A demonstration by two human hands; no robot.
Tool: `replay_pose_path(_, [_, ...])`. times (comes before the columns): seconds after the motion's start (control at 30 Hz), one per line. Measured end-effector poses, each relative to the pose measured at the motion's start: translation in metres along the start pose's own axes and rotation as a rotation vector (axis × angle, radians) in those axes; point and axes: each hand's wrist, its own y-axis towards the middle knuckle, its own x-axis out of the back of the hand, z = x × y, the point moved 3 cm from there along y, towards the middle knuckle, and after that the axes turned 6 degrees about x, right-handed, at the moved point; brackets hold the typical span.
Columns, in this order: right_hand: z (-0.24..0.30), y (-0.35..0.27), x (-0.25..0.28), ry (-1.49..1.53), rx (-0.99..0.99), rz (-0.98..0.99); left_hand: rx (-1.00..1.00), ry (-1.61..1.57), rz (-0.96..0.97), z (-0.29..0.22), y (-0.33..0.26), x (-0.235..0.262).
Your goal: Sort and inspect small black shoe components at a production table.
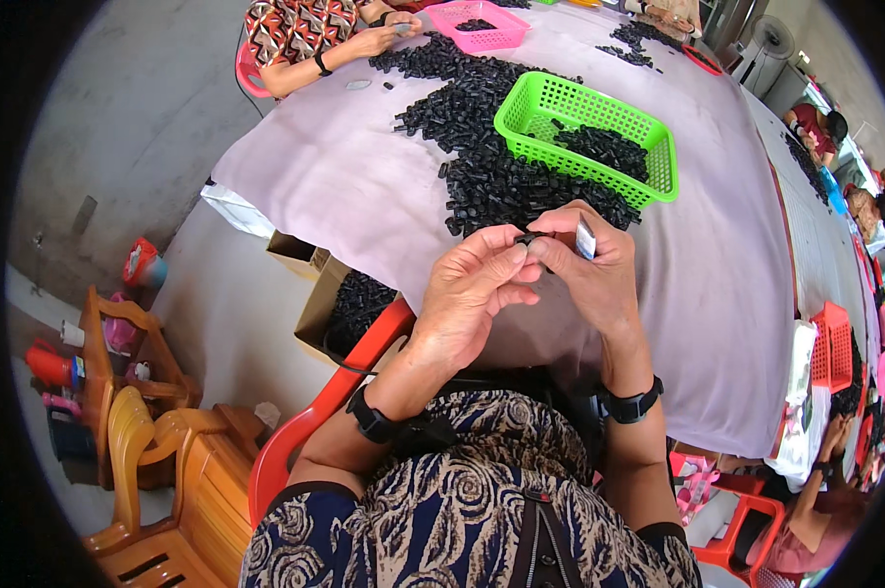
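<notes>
Between my two hands, above the near edge of the cloth-covered table, is a small black plastic part [527, 238]. My left hand [477, 284] pinches it between thumb and fingertips. Thumb and forefinger of my right hand [594, 265] close on its other side, and a small flat blade [585, 238] with a pale metallic face sticks up from that hand's fingers. Just beyond lies a large heap of similar black parts [501, 186]. A green perforated basket [526, 147] stands beside the heap, with more black parts inside. My fingers hide most of the held part.
A pink basket [501, 37] stands at the far end, near a co-worker's hands [383, 37]. Cardboard boxes [315, 304] with black parts sit below the table's left edge. A red chair [295, 451] is around me, and wooden chairs [158, 490] stand at lower left.
</notes>
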Motion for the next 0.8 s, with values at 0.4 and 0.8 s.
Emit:
replay_pose_path(0.4, [0.014, -0.006, -0.001, -0.098, 0.062, 0.003, -0.114, 0.114, -0.045, -0.004, -0.001, -0.001])
replay_pose_path(0.8, [0.014, -0.008, -0.001, 0.049, -0.106, 0.12, -0.108, 0.116, 0.078, -0.008, -0.003, -0.012])
